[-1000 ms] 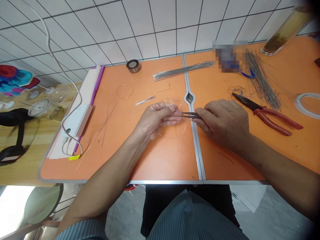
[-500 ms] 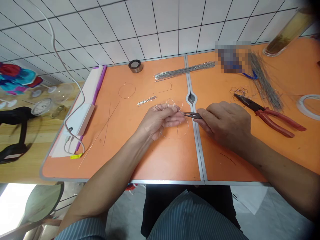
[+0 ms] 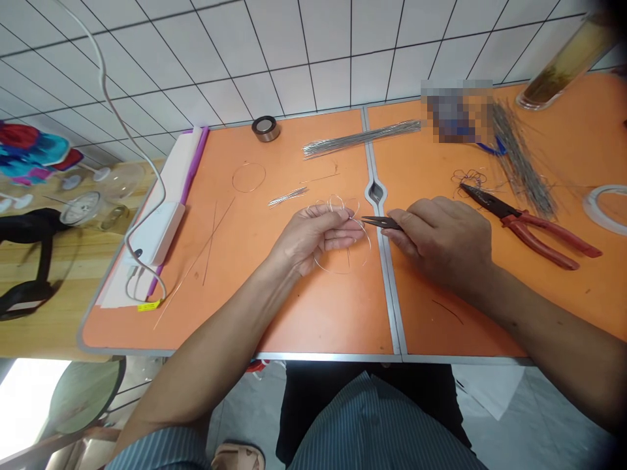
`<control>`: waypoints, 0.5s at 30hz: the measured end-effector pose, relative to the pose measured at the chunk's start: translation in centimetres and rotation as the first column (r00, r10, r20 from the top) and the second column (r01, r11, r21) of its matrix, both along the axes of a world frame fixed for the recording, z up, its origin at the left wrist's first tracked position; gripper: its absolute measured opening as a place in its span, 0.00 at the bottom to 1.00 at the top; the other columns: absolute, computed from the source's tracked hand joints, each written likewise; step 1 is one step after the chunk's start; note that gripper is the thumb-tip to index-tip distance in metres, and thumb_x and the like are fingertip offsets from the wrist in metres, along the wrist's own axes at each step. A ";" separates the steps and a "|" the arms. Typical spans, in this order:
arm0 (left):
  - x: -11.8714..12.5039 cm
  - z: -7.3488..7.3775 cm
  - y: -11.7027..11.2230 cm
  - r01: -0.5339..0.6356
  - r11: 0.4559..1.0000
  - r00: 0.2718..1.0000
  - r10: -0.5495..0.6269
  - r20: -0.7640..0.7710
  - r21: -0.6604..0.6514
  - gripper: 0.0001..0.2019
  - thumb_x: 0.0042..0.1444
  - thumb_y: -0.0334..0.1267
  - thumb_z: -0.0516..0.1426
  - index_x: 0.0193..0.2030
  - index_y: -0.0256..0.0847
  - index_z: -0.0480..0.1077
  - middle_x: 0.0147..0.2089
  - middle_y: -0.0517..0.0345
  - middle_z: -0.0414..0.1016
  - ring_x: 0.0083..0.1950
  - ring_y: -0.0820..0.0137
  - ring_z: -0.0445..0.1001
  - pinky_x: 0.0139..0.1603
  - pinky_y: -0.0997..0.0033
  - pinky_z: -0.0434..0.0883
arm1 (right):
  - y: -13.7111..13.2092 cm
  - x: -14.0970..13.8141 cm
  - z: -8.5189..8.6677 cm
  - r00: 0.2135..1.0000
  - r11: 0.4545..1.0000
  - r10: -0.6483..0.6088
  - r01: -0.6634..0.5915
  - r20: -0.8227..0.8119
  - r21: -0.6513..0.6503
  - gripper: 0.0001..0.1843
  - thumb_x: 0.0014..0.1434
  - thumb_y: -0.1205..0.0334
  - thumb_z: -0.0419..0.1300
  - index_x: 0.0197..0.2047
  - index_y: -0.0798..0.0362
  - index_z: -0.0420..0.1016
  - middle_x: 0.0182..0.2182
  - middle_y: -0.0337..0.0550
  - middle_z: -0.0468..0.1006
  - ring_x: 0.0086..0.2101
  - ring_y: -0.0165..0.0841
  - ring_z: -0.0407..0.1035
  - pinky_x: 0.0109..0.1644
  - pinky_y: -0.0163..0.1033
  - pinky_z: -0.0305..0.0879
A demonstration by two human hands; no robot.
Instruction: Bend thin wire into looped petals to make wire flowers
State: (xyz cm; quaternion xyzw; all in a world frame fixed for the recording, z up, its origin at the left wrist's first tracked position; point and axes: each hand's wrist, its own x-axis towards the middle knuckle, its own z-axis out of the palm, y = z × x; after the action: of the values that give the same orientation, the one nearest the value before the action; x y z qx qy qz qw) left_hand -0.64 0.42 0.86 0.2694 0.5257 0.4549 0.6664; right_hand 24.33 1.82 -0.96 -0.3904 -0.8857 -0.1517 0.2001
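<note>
My left hand (image 3: 313,236) is closed on a bundle of thin wire loops (image 3: 343,251) over the middle of the orange table (image 3: 274,307). Several small loops fan out above its fingers and one large loop hangs below. My right hand (image 3: 443,238) is closed on small dark pliers (image 3: 381,222), whose tip points left and sits just right of the wire by my left fingertips. Both forearms rest on the table.
Red-handled pliers (image 3: 531,226) lie to the right beside a tangle of dark wire (image 3: 467,177). Bundles of straight wire (image 3: 360,138) lie at the back. A tape roll (image 3: 266,128), a loose wire ring (image 3: 249,177), a white box (image 3: 157,232) with cable and a white ring (image 3: 605,209) sit around.
The pliers' tip has drawn slightly right, away from my left fingertips. The left hand and wire loops have hardly moved.
</note>
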 end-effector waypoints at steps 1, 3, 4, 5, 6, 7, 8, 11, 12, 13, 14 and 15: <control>0.0 0.0 0.1 -0.011 1.000 1.000 0.011 0.004 0.004 0.04 0.63 0.33 0.70 0.39 0.34 0.84 0.38 0.46 0.90 0.39 0.65 0.90 0.41 0.73 0.85 | 0.0 0.0 0.0 1.000 1.000 0.000 0.000 -0.017 -0.005 0.24 0.82 0.46 0.53 0.50 0.51 0.85 0.37 0.50 0.83 0.36 0.42 0.68 0.39 0.49 0.50; -0.1 0.0 0.2 -0.025 1.000 1.000 0.025 0.016 0.009 0.03 0.64 0.33 0.70 0.40 0.34 0.84 0.38 0.46 0.90 0.39 0.65 0.90 0.42 0.72 0.86 | 0.1 0.0 0.0 1.000 1.000 0.012 -0.012 -0.024 0.001 0.23 0.81 0.45 0.54 0.52 0.51 0.85 0.38 0.50 0.84 0.37 0.43 0.70 0.40 0.49 0.51; -0.1 0.0 0.2 -0.029 1.000 0.999 0.029 0.020 0.007 0.03 0.64 0.32 0.69 0.40 0.34 0.84 0.38 0.47 0.90 0.39 0.65 0.90 0.42 0.72 0.86 | 0.1 -0.1 0.0 1.000 1.000 0.022 -0.021 -0.013 0.009 0.23 0.81 0.46 0.54 0.52 0.51 0.85 0.39 0.50 0.85 0.37 0.43 0.70 0.40 0.49 0.51; -0.1 0.1 0.2 -0.033 0.999 0.999 0.033 0.022 0.003 0.03 0.65 0.31 0.69 0.40 0.34 0.84 0.38 0.47 0.90 0.38 0.65 0.90 0.42 0.72 0.86 | 0.1 -0.1 0.0 1.000 0.999 0.030 -0.030 0.002 0.023 0.22 0.81 0.46 0.54 0.52 0.51 0.85 0.39 0.50 0.85 0.37 0.43 0.70 0.40 0.49 0.51; -0.1 0.1 0.2 -0.037 0.999 0.999 0.037 0.022 -0.002 0.03 0.65 0.31 0.68 0.40 0.34 0.84 0.38 0.47 0.90 0.38 0.65 0.90 0.41 0.72 0.86 | 0.0 -0.2 0.0 0.999 0.999 0.036 -0.036 0.018 0.039 0.22 0.82 0.47 0.54 0.53 0.51 0.85 0.39 0.50 0.85 0.37 0.43 0.70 0.41 0.49 0.51; -0.1 0.2 0.2 -0.039 0.999 0.999 0.039 0.023 -0.006 0.03 0.65 0.30 0.68 0.39 0.34 0.84 0.38 0.47 0.90 0.37 0.65 0.90 0.40 0.72 0.86 | 0.0 -0.2 0.1 0.999 0.998 0.037 -0.039 0.033 0.053 0.22 0.82 0.47 0.54 0.53 0.51 0.85 0.39 0.49 0.85 0.37 0.43 0.70 0.41 0.49 0.51; 0.0 0.2 0.2 -0.038 0.999 0.999 0.038 0.024 -0.010 0.03 0.65 0.30 0.68 0.39 0.34 0.84 0.37 0.47 0.89 0.37 0.65 0.90 0.40 0.72 0.86 | 0.0 -0.2 0.1 0.998 0.997 0.036 -0.038 0.045 0.061 0.22 0.82 0.47 0.54 0.53 0.51 0.85 0.39 0.49 0.85 0.37 0.43 0.70 0.41 0.49 0.51; 0.1 0.2 0.1 -0.030 0.999 0.999 0.031 0.021 -0.020 0.03 0.64 0.31 0.69 0.39 0.34 0.84 0.37 0.47 0.89 0.37 0.65 0.90 0.41 0.72 0.86 | -0.1 -0.3 0.2 0.998 0.998 0.024 -0.028 0.065 0.059 0.23 0.82 0.46 0.52 0.52 0.51 0.85 0.39 0.50 0.85 0.37 0.43 0.69 0.41 0.49 0.50; 0.1 0.2 0.0 -0.029 0.999 0.999 0.029 0.019 -0.024 0.03 0.64 0.31 0.70 0.39 0.34 0.84 0.37 0.47 0.89 0.38 0.65 0.90 0.41 0.72 0.85 | -0.1 -0.2 0.2 0.997 0.998 0.023 -0.027 0.070 0.059 0.23 0.82 0.46 0.52 0.53 0.50 0.84 0.39 0.50 0.85 0.37 0.43 0.68 0.40 0.49 0.49; 0.1 0.3 0.0 -0.029 0.999 0.999 0.030 0.018 -0.028 0.03 0.63 0.31 0.70 0.39 0.33 0.84 0.37 0.47 0.89 0.38 0.65 0.90 0.41 0.73 0.85 | -0.1 -0.2 0.2 0.997 0.997 0.024 -0.029 0.074 0.065 0.23 0.82 0.46 0.52 0.53 0.50 0.84 0.38 0.50 0.84 0.37 0.43 0.68 0.40 0.50 0.49; 0.2 0.3 0.0 -0.030 0.999 0.999 0.031 0.017 -0.032 0.03 0.63 0.31 0.70 0.38 0.33 0.84 0.37 0.47 0.89 0.37 0.65 0.90 0.41 0.73 0.85 | -0.1 -0.2 0.1 0.997 0.997 0.025 -0.031 0.079 0.073 0.23 0.82 0.46 0.52 0.53 0.51 0.84 0.38 0.50 0.84 0.37 0.43 0.67 0.40 0.50 0.49; 0.2 0.3 0.0 -0.032 0.999 0.999 0.033 0.017 -0.036 0.03 0.63 0.31 0.70 0.38 0.33 0.84 0.37 0.47 0.89 0.37 0.65 0.90 0.40 0.73 0.85 | -0.2 -0.2 0.1 0.996 0.996 0.028 -0.035 0.084 0.083 0.23 0.82 0.46 0.52 0.52 0.51 0.84 0.37 0.50 0.83 0.36 0.43 0.66 0.40 0.50 0.48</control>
State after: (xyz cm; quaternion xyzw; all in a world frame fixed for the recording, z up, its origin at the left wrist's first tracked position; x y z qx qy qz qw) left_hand -0.46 0.46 1.14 0.2447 0.5323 0.4584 0.6683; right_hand 24.13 1.65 -0.83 -0.3610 -0.8920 -0.2020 0.1821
